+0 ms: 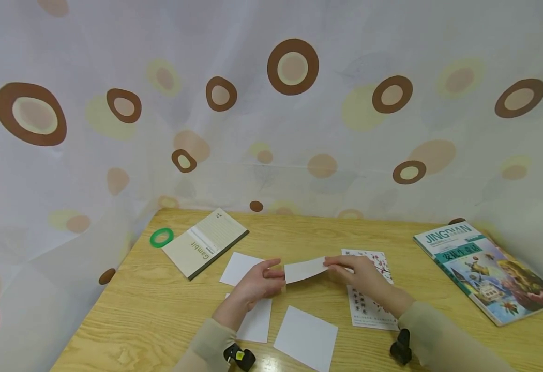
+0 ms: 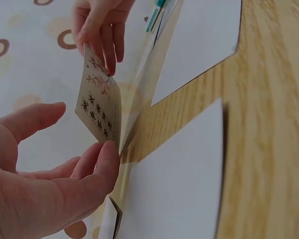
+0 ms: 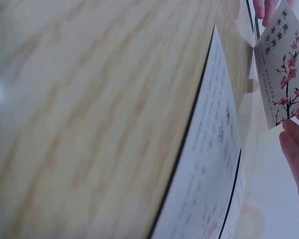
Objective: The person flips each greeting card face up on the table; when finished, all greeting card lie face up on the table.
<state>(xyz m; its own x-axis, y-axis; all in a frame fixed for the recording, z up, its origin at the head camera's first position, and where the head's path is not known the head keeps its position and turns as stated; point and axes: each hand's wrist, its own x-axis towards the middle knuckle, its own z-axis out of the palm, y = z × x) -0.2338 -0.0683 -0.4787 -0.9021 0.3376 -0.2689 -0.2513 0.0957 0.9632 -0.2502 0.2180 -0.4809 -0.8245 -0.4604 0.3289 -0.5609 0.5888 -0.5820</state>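
Raising a thin white-backed paper card printed with pink blossom and dark characters (image 1: pixel 303 270) above the pale wood-grain table (image 1: pixel 127 320), the right hand (image 1: pixel 359 275) pinches one end between thumb and fingers. The left hand (image 1: pixel 258 281) is loosely spread, its thumb well apart from the fingers; the fingertips lie right at the card's other end, though whether they touch it cannot be told. The card bows slightly, and wood shows between it and the table's far edge, where a white cloth curtain with brown-ringed spots (image 1: pixel 262 129) hangs. More wood runs along the table's left side, towards the front.

Three blank white paper cards (image 1: pixel 306 338) lie flat to the left and in front, two of them partly hidden by the left hand and wrist. Under the right hand and forearm lie printed blossom cards (image 1: pixel 363 314), also partly covered. Beyond the left hand lie a cream notebook with a dark spine (image 1: pixel 206 243) and, just beside it, a green ring (image 1: pixel 162 237). A colourful glossy magazine (image 1: pixel 485 274) lies near the table's right edge, apart from the hands.
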